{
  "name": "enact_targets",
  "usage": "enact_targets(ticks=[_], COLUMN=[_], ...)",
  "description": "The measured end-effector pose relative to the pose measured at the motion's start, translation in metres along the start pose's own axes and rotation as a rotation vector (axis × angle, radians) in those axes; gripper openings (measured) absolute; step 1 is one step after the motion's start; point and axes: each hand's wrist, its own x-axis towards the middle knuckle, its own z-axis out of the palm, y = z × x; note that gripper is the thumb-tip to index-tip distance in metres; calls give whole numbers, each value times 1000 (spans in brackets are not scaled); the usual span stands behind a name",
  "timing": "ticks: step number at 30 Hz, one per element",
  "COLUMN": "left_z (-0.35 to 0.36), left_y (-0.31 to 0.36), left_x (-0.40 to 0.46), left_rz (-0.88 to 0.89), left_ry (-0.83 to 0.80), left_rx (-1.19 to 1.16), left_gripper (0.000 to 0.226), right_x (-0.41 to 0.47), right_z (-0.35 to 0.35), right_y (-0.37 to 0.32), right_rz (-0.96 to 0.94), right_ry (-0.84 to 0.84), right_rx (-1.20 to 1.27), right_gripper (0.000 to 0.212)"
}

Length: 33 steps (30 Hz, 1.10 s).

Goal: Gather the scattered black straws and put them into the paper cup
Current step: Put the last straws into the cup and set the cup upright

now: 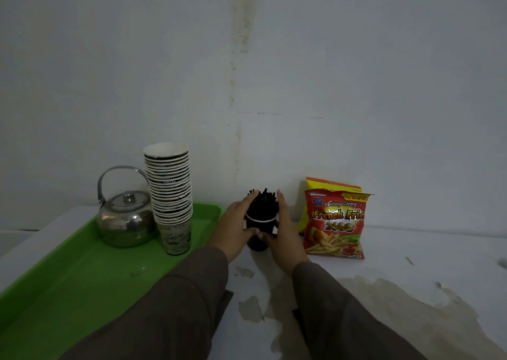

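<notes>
Left hand [237, 226] and right hand [284, 230] cupped flat around dark paper cup [259, 233] of black straws [262, 204], centre frame, each grip spread, thumbs touching cup.

Kettle [124, 217], cup stack [170, 192], snack bags [336, 222]

two hands [236, 222], one kettle [124, 219], two snack bags [336, 225], maybe twenty-odd stacked cups [170, 192].

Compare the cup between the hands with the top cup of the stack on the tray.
The cup between the hands is dark-walled, full of black straws, standing alone on the white counter. The top cup of the stack is empty, nested over others on the green tray. Both stand upright.
</notes>
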Motion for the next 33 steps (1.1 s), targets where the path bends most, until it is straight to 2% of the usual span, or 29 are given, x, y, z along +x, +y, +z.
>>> enact_targets(ticks=[10, 25, 33], left_z=[6, 17, 3], left_y=[0, 7, 11], left_x=[11, 14, 6], left_rz=[24, 0, -86], left_ry=[43, 52, 9], left_rx=[79, 100, 196], left_gripper=[73, 73, 94], right_x=[26, 31, 22], right_z=[-23, -21, -26], right_y=[1, 3, -12], right_rz=[88, 104, 80], right_ry=[-265, -197, -151], right_rx=[-9, -39, -147], right_gripper=[107, 108, 121])
